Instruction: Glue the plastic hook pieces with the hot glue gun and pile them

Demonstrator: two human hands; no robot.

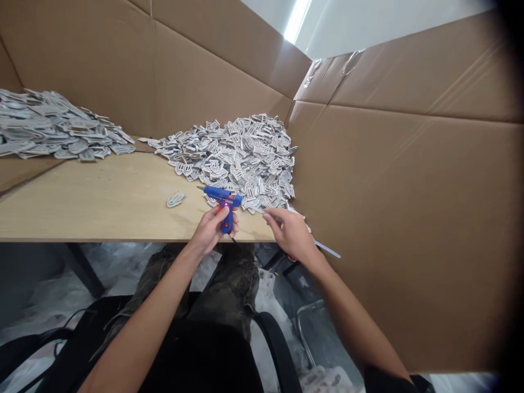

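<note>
My left hand is wrapped around the handle of a blue glue gun, held above the front part of the table. Its nozzle points left, and a small light glows on its side. My right hand pinches a long, whitish translucent glue stick. One end of the stick shows beyond my fingertips, near the rear of the gun; the other sticks out to the right past my wrist. Whether the stick touches the gun I cannot tell. A single pale, rounded flat piece lies on the table left of the gun.
A big heap of pale flat pieces stands behind the gun, against the cardboard walls. Another heap lies at the far left. The wooden table ends just before my lap. Plastic bags and a chair armrest are below.
</note>
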